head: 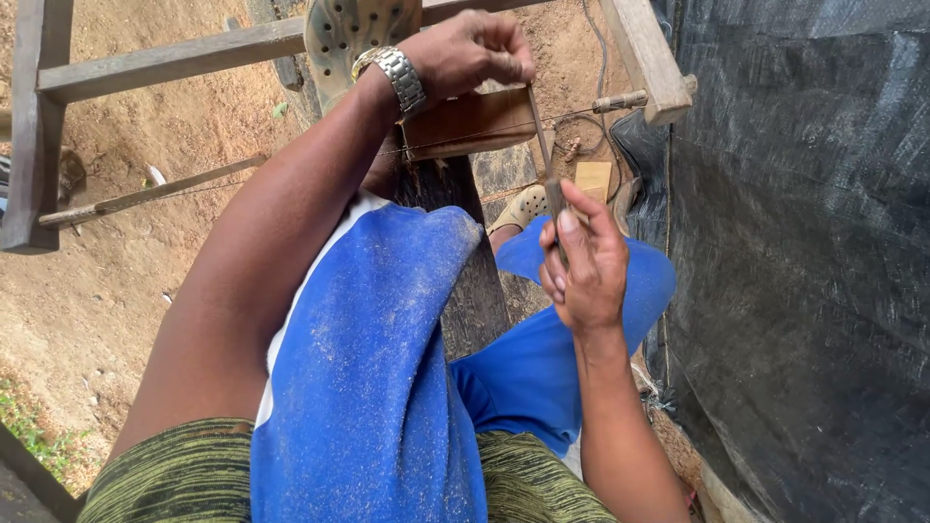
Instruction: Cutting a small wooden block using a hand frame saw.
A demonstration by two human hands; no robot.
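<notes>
So the right hand [584,263] is wrapped shut around the lower end of a thin metal rod [542,145], some kind of file or blade, hard to tell. The rod's long axis runs nearly upright in the head view, leaning a bit left at the top, pointing away from the person. Up there the left hand [472,53], wristwatch [392,76] on it, pinches the rod's top end right against a small wooden block [465,124]. The block sits on a dark plank [475,281] between blue-shorted knees. Around that there's a rough wooden frame [165,60], sandy ground [107,291], and black sheeting [804,242] on the right.
</notes>
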